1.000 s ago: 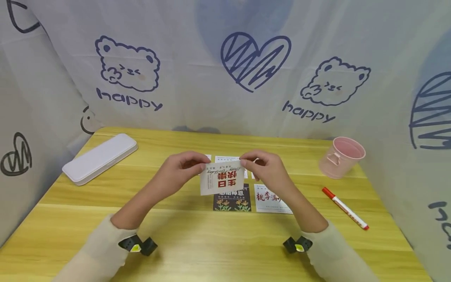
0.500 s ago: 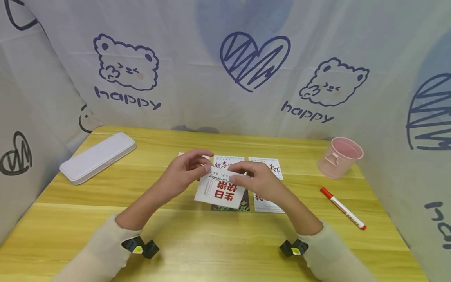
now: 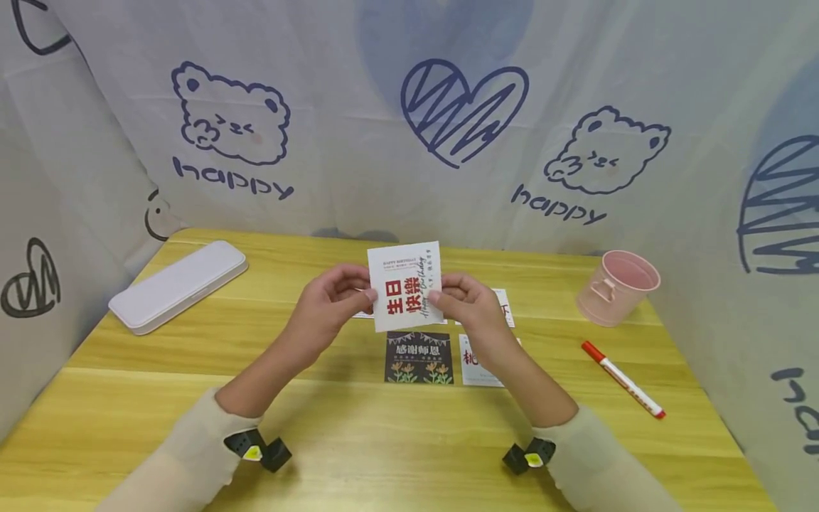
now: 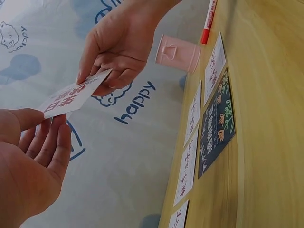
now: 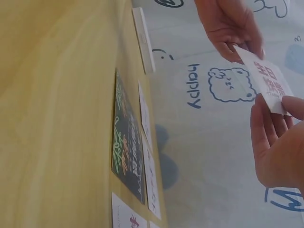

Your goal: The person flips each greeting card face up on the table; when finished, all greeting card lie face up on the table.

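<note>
A white birthday card (image 3: 404, 284) with red characters is held up over the table between both hands. My left hand (image 3: 335, 299) pinches its left edge, thumb on the front and fingers behind. On the opposite edge my right hand (image 3: 470, 302) pinches it the same way. Both wrist views show the card well above the table. Below it lie a black card with orange flowers (image 3: 419, 359) and a white card with red writing (image 3: 476, 361). Behind these is a row of white cards (image 4: 186, 173), partly hidden by the hands in the head view.
A white pencil case (image 3: 179, 286) lies at the back left of the wooden table (image 3: 358, 448). To the right stand a pink cup (image 3: 614, 291) and a red-and-white marker (image 3: 623, 380). A printed cloth (image 3: 358, 156) hangs behind the table.
The birthday card has been turned about a quarter turn, so its characters now stand sideways to before, and raised. Both hands have regripped it at its side edges, uncovering the black card.
</note>
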{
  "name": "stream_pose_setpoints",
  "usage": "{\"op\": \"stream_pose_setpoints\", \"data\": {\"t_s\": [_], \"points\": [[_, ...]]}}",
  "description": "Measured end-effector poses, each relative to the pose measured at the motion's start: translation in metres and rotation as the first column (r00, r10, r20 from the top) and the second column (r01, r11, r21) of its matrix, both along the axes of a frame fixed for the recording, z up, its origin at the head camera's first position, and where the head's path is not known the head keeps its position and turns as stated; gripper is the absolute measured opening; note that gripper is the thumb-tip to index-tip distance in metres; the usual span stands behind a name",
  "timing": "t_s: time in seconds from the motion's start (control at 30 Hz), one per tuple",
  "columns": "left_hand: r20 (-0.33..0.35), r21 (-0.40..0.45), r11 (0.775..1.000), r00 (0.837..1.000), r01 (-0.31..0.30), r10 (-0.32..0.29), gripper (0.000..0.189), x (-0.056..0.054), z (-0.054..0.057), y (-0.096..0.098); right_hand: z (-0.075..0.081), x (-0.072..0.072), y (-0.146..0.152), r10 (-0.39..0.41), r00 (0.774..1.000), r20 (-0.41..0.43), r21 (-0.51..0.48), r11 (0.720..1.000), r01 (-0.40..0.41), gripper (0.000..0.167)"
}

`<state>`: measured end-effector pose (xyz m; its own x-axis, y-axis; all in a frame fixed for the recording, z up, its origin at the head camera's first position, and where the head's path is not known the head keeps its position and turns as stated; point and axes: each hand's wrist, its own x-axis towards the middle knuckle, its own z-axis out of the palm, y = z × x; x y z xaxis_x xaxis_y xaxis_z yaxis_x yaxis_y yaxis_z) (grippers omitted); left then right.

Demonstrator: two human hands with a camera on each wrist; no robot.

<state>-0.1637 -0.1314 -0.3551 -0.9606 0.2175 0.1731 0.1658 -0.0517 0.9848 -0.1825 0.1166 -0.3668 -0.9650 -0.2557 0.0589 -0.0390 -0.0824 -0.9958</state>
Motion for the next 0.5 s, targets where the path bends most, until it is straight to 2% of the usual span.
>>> {"op": "stream_pose_setpoints", "data": {"t_s": [0.17,0.3,0.4,0.5], "points": [[0.024,-0.008,1.0,0.999,-0.022,0.022,0.028,-0.001,0.0,-0.002,0.002,-0.001,0.003,-0.012,0.998,-0.057,-0.003,1.0,0.012,0.042],[0.028,-0.09,0.996,1.0,-0.004,0.007,0.029,-0.002,-0.002,-0.004,0.006,-0.003,0.011,-0.012,0.987,-0.161,0.031,0.999,0.017,0.049],[0.03,-0.188,0.982,0.999,0.034,-0.029,0.028,-0.003,-0.003,-0.003,0.01,-0.005,0.014,0.029,0.965,-0.26,0.14,0.99,0.008,0.054],[0.025,-0.275,0.957,0.995,0.095,-0.092,0.027,-0.003,-0.004,0.0,0.013,-0.005,0.012,0.117,0.941,-0.319,0.308,0.951,-0.014,0.053]]}}
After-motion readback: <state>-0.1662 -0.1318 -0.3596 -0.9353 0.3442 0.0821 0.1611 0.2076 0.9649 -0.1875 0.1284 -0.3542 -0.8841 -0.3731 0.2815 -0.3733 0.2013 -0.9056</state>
